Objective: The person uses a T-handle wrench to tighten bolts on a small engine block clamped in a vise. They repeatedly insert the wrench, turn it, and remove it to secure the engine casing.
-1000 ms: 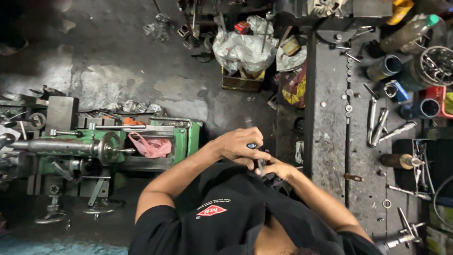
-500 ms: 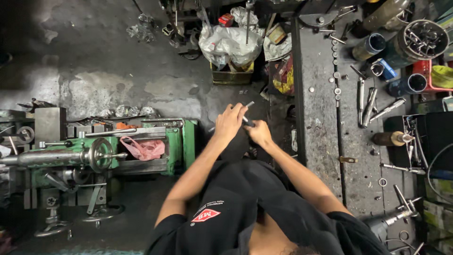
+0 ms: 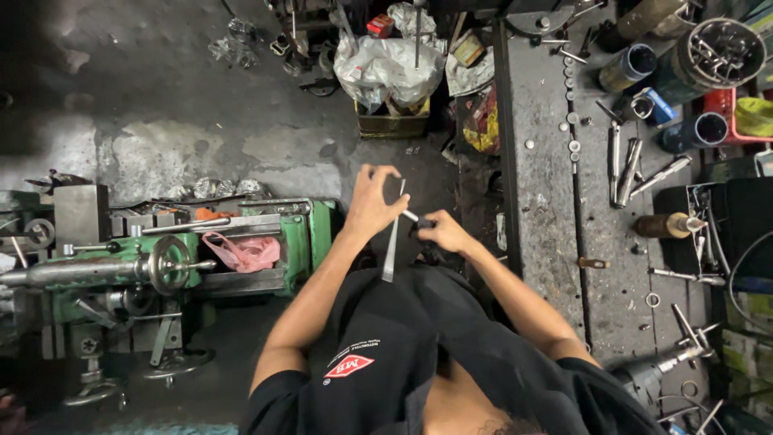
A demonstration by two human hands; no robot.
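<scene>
The person stands between a green lathe (image 3: 185, 258) and a steel workbench (image 3: 547, 185), both hands raised in front of the chest. The left hand (image 3: 372, 201) pinches the upper end of a slim, flat metal strip (image 3: 392, 242) between thumb and fingertips, the other fingers fanned loosely; the strip hangs almost vertically, its lower end free above the black shirt. The right hand (image 3: 441, 231) is closed around a small dark tool (image 3: 416, 219) whose tip meets the strip near mid-length. What kind of tool it is cannot be told. For clean work, grip the strip closer to the contact point, keep it square to the tool, and apply light pressure.
</scene>
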